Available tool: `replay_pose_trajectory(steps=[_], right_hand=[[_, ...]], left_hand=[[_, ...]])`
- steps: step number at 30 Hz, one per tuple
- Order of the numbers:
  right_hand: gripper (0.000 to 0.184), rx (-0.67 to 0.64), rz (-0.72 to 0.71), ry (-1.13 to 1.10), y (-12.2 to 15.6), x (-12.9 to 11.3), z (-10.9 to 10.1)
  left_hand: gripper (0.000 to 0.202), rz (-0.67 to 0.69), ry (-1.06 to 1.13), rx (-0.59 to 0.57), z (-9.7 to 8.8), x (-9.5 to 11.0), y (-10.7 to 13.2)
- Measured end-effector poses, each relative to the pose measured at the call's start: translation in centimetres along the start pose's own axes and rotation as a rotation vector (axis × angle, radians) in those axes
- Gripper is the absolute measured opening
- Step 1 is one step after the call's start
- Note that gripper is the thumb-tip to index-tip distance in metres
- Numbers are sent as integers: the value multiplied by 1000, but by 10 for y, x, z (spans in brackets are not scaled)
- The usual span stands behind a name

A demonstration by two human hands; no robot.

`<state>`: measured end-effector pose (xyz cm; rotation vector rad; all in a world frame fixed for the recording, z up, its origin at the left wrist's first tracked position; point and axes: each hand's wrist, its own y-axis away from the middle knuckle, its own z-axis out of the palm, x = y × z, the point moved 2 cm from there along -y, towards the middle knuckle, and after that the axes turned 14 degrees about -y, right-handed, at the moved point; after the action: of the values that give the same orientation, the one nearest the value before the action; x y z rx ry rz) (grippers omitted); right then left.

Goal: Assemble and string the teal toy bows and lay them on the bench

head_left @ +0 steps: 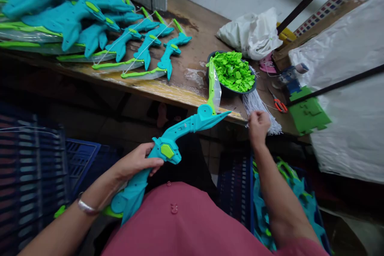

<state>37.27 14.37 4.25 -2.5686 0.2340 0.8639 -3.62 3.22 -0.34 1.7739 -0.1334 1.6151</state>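
My left hand [141, 162] is wrapped round the grip of a turquoise toy bow [180, 130], which lies slantwise in front of my body. The bow has a lime green hexagonal piece at its middle and a green limb [213, 88] rising at its upper end. Its lower end passes beneath my left forearm. My right hand [259, 126] is closed in a pinch at the table edge, over a bundle of white strings [255, 102]; a short white end shows beside its fingers. Just behind stands a dark bowl [231, 91] of small green plastic pieces [234, 71].
Finished-looking turquoise bows [147, 46] lie heaped along the table's left side. Orange-handled scissors [279, 105], a green foam tile [310, 110] and a white plastic bag [252, 34] are at right. Blue crates [234, 192] stand below, one holding more bow parts [288, 204].
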Motion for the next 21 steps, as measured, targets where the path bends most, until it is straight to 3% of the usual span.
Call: replay_pose_trajectory(steps=[6,9,11,14,21], right_hand=[[24,-778,155,-620,170,-80,73],[28,-1093,303,-870,218,-97,92],[34,-1185,446,-1007,231,-97,99],[39,-1139,660,-1198,232,-92,110],[42,-669,918,-1512,213,-87,127]], left_hand=[[49,25,239,-158,7,-8,-19],[48,52,269,-227,8,-14,-24],[47,58,263,-264,8,-18,-23],[49,55,275,-318,10,-24,-19],[46,3,330,-503,27,-46,-6]])
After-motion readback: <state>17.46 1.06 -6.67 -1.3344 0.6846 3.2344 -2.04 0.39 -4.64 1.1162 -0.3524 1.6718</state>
